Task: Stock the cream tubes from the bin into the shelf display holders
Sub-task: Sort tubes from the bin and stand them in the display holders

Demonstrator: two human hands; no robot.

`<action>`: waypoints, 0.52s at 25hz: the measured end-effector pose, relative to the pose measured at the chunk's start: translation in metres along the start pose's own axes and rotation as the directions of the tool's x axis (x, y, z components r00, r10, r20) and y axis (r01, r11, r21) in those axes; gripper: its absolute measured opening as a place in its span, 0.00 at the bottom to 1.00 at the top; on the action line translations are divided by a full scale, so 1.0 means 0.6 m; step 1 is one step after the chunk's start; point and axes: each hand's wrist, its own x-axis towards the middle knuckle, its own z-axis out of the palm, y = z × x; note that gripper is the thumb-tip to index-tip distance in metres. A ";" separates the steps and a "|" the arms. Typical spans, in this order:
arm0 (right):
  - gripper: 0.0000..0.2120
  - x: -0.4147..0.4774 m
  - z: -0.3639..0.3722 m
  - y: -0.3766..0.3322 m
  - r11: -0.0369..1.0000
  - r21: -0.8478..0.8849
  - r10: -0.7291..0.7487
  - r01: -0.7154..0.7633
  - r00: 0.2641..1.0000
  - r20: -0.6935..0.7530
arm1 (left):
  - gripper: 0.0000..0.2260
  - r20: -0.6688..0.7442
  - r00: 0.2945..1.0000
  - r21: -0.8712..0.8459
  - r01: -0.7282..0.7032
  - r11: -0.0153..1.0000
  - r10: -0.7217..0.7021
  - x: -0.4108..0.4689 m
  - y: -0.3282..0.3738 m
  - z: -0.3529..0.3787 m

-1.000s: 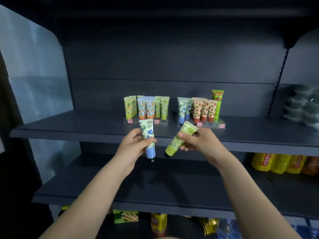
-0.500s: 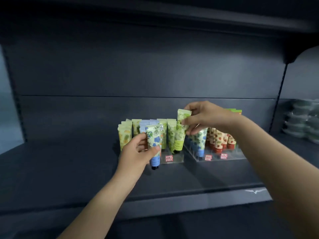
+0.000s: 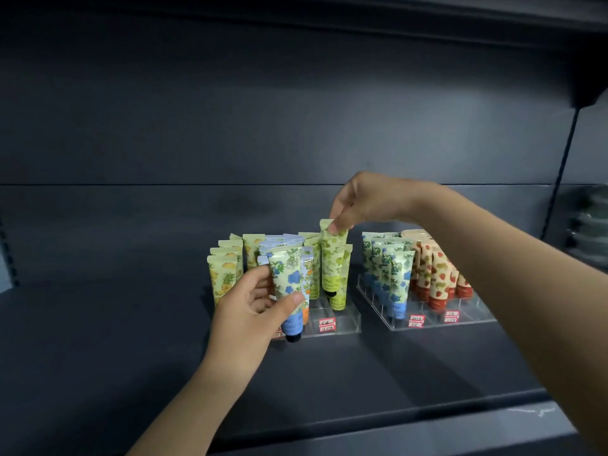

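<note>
Two clear acrylic display holders stand on the dark shelf. The left holder [image 3: 342, 324] carries yellow, orange and green tubes; the right holder [image 3: 437, 324] carries blue-flower and red strawberry tubes. My right hand [image 3: 365, 200] pinches the top seam of a green tube [image 3: 333, 261], held upright with its black cap just above the right-hand front slots of the left holder. My left hand [image 3: 253, 307] grips a blue-flower tube [image 3: 289, 287], cap down, in front of the left holder. The bin is out of view.
The dark shelf board [image 3: 98, 340] stretches left and forward of the holders. A shelf overhangs above. Pale stacked items [image 3: 592, 225] sit at the far right behind a shelf upright. Red price tags [image 3: 326, 324] mark the holder fronts.
I have come closer to the shelf. My right hand has shifted to the tube's top seam and lowered the green tube toward the left holder. The left hand keeps the blue-flower tube near the holder.
</note>
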 end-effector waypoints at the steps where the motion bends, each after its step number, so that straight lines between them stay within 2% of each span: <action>1: 0.07 0.004 0.002 -0.001 1.000 -0.011 -0.005 0.005 1.000 0.005 | 0.15 0.005 1.000 -0.007 -0.002 1.000 0.002 0.000 -0.002 0.001; 5: 0.07 0.018 0.010 0.001 0.997 -0.078 -0.021 0.022 1.000 0.005 | 0.15 0.048 0.998 -0.032 -0.028 0.999 0.029 -0.005 -0.006 0.001; 13: 0.08 0.040 0.029 0.005 0.996 -0.087 -0.040 0.036 0.998 -0.041 | 0.16 0.112 0.991 0.042 -0.073 0.996 0.068 -0.008 -0.015 0.001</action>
